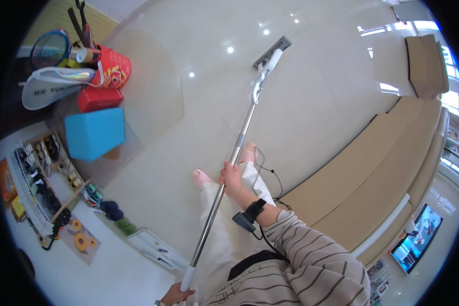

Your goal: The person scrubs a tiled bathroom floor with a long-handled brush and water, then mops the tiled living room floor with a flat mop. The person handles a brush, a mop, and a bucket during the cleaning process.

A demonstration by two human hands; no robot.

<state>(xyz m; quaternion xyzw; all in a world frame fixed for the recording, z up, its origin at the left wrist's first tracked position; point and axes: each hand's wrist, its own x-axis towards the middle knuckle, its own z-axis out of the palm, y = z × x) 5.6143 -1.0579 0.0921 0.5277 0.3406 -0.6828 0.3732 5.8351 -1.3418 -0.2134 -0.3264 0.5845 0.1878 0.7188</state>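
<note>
A mop with a shiny metal pole (213, 208) slants across the view, from the bottom left up to the floor ahead. My right hand (231, 178) is wrapped around the middle of the pole, with a dark device strapped to that wrist. At the lower end, my left hand (176, 293) holds the white handle grip (188, 278), partly cut off by the frame's edge. The flat grey mop head (272, 52) rests on the glossy tiled floor (210, 103), beyond my feet. A white plastic lever mechanism (257, 87) joins head and pole.
A long brown sofa (352, 164) lines the right side. On the left stand a blue box (95, 134), a red box (100, 98), a red bucket (116, 67) with rackets and a shoe rack (48, 172). A cable (277, 178) hangs near my right leg.
</note>
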